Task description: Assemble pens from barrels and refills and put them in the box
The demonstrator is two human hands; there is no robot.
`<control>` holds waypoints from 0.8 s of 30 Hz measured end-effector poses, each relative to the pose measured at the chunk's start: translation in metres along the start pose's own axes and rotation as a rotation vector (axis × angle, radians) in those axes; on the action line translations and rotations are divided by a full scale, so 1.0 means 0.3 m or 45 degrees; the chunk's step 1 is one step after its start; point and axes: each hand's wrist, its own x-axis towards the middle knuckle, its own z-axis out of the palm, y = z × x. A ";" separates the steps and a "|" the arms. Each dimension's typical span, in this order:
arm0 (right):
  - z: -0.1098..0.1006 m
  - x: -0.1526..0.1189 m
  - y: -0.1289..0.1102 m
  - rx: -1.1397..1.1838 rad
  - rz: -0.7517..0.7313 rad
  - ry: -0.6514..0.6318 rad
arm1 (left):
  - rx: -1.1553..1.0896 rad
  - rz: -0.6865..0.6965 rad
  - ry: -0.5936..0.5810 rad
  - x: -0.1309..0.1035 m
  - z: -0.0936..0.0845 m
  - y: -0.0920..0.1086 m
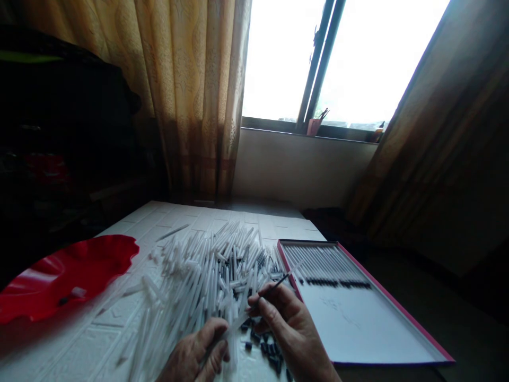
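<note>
Between the thumb and fingers of my left hand (199, 351) is a translucent plastic pen barrel (237, 321), angled up to the right. My right hand (288, 326) pinches a thin dark pen refill (279, 282) with a pale end. The two hands are close together, and the near end of the refill is hidden by my fingers. A large heap of clear pen barrels (207, 281) spreads beyond and left of both hands. Small black caps (270, 349) are scattered on the table below and beside my right hand.
On the right lies a shallow white tray (358, 329) with a pink rim, holding a row of pens (326, 265) with black ends. A red wavy-edged basin (79, 265) sits at the left. The table (147, 225) has a white brick pattern. Behind are curtains and a window.
</note>
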 end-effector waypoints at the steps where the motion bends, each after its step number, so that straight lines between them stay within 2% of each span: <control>1: -0.004 0.001 0.009 -0.007 -0.001 -0.007 | -0.004 0.002 -0.003 0.002 -0.001 0.000; 5: -0.028 0.008 0.050 -0.109 -0.065 -0.094 | 0.006 0.042 0.017 0.004 0.002 0.004; 8: -0.042 0.010 0.050 -0.325 -0.106 -0.243 | 0.021 0.110 0.115 0.001 0.013 0.021; 11: -0.040 0.007 0.003 -0.484 -0.052 -0.389 | 0.001 0.136 0.196 0.002 0.019 0.044; 15: -0.054 0.015 -0.077 -0.613 -0.034 -0.499 | -0.096 0.102 0.118 0.011 0.005 0.048; 19: -0.115 0.030 -0.086 -1.273 -0.321 -0.416 | -0.114 0.072 0.027 0.008 -0.010 0.024; 21: -0.140 0.026 -0.059 -1.581 -0.331 -0.429 | -0.096 0.063 0.016 0.003 -0.013 0.017; 24: -0.146 0.009 0.000 -1.808 -0.332 -0.508 | -0.037 0.056 0.055 -0.002 -0.016 0.016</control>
